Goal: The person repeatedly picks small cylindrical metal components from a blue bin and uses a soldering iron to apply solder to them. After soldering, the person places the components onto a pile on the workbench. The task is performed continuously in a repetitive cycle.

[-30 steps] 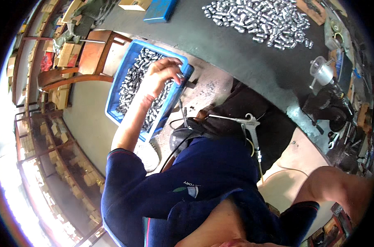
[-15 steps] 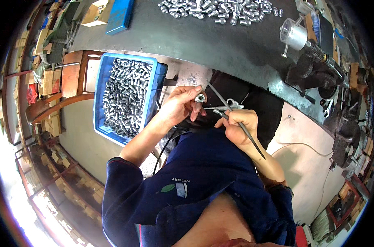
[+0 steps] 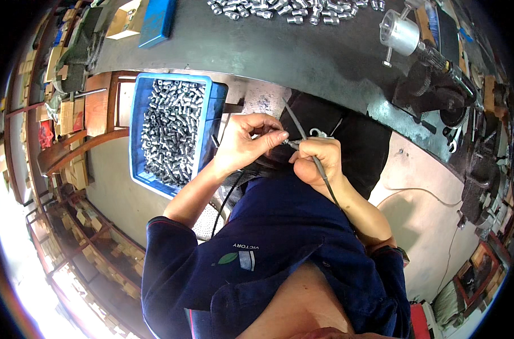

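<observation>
In front of my lap my left hand [image 3: 238, 140] pinches a small silver metal fitting [image 3: 285, 142] between thumb and fingers. My right hand [image 3: 320, 160] is closed round a long, thin dark file [image 3: 294, 118], which slants across it with its tapered tip pointing up and left. The same hand also grips a short dark rod-shaped tool [image 3: 294, 146], its end meeting the fitting. Fingers partly cover this contact, so how far the tool goes in cannot be seen. Just beyond the right hand a silver metal tool [image 3: 319, 133] lies on dark cloth, partly hidden.
A blue crate [image 3: 137, 135] of many metal fittings stands at my left. More fittings [image 3: 294, 11] lie piled on the dark workbench [image 3: 229, 53] ahead, near a blue box [image 3: 157, 22] and an open carton [image 3: 125, 21]. A clamped cylindrical metal device [image 3: 401, 34] occupies the bench's right.
My hands have come together. The left fingers have turned the fitting toward the right, and the short tool in my right hand has moved up to it. The view has shifted slightly.
</observation>
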`<action>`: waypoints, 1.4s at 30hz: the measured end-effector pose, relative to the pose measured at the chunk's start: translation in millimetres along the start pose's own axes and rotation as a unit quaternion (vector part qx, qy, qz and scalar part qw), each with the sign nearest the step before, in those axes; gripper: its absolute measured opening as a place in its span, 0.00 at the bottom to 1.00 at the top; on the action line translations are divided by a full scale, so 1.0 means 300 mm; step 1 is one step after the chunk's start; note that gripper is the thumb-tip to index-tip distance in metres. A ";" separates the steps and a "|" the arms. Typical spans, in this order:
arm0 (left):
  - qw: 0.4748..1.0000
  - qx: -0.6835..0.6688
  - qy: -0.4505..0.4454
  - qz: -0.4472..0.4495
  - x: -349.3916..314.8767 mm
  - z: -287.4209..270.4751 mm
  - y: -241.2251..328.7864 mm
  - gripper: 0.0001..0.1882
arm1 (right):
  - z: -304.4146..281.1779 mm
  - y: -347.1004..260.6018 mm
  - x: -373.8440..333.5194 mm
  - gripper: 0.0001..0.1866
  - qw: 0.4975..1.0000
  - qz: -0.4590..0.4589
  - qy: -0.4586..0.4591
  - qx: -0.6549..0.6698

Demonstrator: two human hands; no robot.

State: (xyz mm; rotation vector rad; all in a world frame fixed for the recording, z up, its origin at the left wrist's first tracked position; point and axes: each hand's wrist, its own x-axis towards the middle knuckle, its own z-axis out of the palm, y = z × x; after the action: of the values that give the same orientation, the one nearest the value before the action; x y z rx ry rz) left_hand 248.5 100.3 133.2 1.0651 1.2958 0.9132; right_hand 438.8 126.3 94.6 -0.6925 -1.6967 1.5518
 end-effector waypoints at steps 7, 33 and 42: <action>0.994 -0.068 -0.030 0.084 0.022 0.019 -0.019 0.09 | 0.000 0.050 -0.016 0.25 0.999 -0.018 0.031 0.018; 0.876 0.423 0.107 0.205 0.067 -0.077 -0.096 0.14 | -0.006 -0.181 -0.023 0.12 0.992 -0.015 -0.026 0.127; 0.855 0.424 0.045 0.297 0.088 -0.024 -0.090 0.16 | 0.007 -0.014 0.044 0.09 0.997 0.025 -0.059 -0.040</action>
State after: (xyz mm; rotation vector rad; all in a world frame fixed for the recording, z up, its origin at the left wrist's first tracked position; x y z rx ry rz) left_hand 242.0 118.6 100.1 2.2302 1.5119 0.8307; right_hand 429.6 135.0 100.8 -0.6999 -1.8512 1.5932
